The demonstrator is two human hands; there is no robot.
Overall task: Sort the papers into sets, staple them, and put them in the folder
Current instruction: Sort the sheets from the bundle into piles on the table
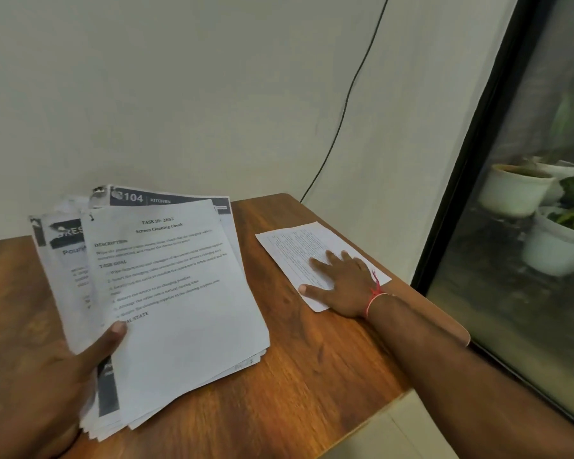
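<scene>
My left hand (pixel 50 382) grips a thick fanned stack of printed papers (pixel 179 309) at its lower left edge, thumb on top of the front sheet. That top sheet is headed "Screen Cleaning Check"; dark-banner pages fan out behind it. My right hand (pixel 342 279) lies flat with straight, spread fingers on a single printed sheet (pixel 295 246) resting on the wooden table (pixel 312 359) at the right. A red thread is tied around that wrist. No stapler or folder is in view.
The table's right edge and rounded corner (pixel 458 332) lie just past my right forearm. A black cable (pixel 348 94) runs down the pale wall behind. At the right, a dark-framed glass pane (pixel 461 180) shows white plant pots (pixel 514 190) beyond it.
</scene>
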